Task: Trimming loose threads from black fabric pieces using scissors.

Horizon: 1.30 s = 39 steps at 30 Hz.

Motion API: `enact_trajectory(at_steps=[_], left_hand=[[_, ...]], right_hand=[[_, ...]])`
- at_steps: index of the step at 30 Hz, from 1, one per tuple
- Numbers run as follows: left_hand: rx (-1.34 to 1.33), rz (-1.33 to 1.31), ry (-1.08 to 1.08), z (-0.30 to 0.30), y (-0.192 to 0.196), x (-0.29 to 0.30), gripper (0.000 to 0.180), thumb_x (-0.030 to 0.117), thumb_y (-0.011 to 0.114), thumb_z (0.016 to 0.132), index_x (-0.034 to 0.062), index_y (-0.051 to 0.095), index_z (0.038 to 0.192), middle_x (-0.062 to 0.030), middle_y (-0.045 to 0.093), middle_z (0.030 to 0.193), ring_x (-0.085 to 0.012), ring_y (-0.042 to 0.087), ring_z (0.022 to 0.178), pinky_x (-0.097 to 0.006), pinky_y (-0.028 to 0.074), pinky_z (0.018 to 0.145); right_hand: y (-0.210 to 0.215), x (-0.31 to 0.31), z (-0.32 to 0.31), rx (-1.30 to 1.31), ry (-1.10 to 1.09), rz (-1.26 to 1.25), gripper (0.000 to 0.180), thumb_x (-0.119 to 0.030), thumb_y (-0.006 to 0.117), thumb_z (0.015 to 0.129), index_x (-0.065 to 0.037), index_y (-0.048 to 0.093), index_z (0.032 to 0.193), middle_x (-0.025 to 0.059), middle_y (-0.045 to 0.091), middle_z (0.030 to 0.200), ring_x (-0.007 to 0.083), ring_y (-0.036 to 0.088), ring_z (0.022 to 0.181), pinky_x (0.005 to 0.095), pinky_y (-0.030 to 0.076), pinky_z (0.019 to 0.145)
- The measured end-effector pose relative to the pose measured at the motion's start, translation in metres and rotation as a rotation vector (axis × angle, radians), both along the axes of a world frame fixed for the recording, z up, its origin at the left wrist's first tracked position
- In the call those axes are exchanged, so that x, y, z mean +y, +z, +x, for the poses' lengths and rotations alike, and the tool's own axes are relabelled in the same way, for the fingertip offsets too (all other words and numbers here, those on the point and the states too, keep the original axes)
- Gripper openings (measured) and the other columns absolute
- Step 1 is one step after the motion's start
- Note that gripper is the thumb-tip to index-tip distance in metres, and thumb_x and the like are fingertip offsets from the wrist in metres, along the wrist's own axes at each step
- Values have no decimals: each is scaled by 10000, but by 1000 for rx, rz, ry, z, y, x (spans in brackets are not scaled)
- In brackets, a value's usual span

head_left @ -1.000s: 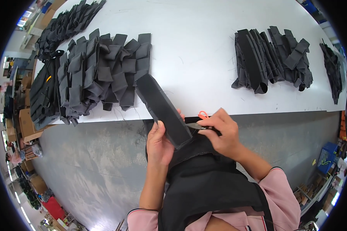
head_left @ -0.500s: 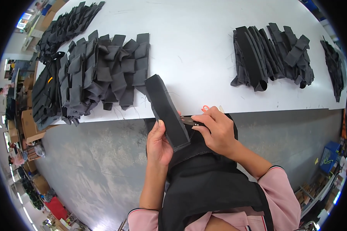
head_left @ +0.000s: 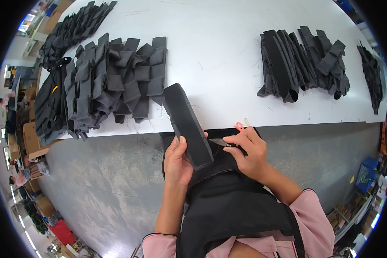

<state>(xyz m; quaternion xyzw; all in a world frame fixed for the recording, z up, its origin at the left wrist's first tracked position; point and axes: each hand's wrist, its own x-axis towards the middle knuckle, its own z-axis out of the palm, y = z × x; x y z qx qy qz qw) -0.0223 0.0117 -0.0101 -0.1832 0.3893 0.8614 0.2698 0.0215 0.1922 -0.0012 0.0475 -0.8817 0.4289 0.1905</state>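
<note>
My left hand (head_left: 179,161) grips a long dark fabric strip (head_left: 187,124), thumb on its near face and fingertips showing at its right edge. The strip is tilted, its far end over the white table's edge and its near end above my black apron. In my right hand (head_left: 250,151) is a pair of thread snips (head_left: 219,142), held in a pinch with the blades pointing left. The blade tips are a little to the right of the strip, apart from it. An orange loop (head_left: 239,126) shows just beyond my right fingers; what it belongs to is unclear.
Stacks of dark grey fabric pieces (head_left: 116,81) lie on the left of the white table (head_left: 215,56). More dark strips (head_left: 284,64) are heaped at right, with another bundle (head_left: 371,79) at the far right. A blue crate (head_left: 367,174) stands on the floor.
My right hand has moved slightly right, drawing the snips away from the strip's edge. The strip and my left hand have barely shifted. More of the orange loop now shows.
</note>
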Motion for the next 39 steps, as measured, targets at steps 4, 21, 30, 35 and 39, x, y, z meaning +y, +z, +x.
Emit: enact_trajectory(at_steps=[4,21,30,35,39], left_hand=[[-37,36,47,-3,1,3,335,169,423,968,-50,494,1211,-175,566,1195,-272,544,1118,-388,452,964],[-181,786,-11,4,-35,4,384,346,396,951,103,471,662,-123,542,1033,-252,465,1098,-330,378,991],[-188,590,4,10,-25,12,282,252,451,912,79,491,693,-137,558,1031,-219,481,1108,-305,371,988],[-79,649,-35,12,-34,13,304,301,433,928,86,490,720,-168,538,1155,-261,451,1171,-347,335,1036],[-39,604,-42,11,-27,15,326,324,406,948,102,470,719,-170,528,1221,-300,430,1212,-381,310,1065]], right_hand=[[3,-7,-7,-149,53,-217,223,-3,716,678,-47,652,888,67,477,715,212,494,583,306,437,607],[-9,-43,-9,-63,264,-224,309,61,729,631,-35,622,904,71,535,813,220,568,756,319,480,704],[-14,-46,-8,-12,273,-222,315,48,744,626,-29,640,914,66,558,808,219,584,728,304,492,650],[-7,-49,-6,-4,227,-200,281,29,745,636,-37,653,893,56,554,763,215,583,701,298,488,627],[-10,-49,-4,3,215,-166,255,7,746,643,-36,659,879,59,547,742,219,570,675,305,485,611]])
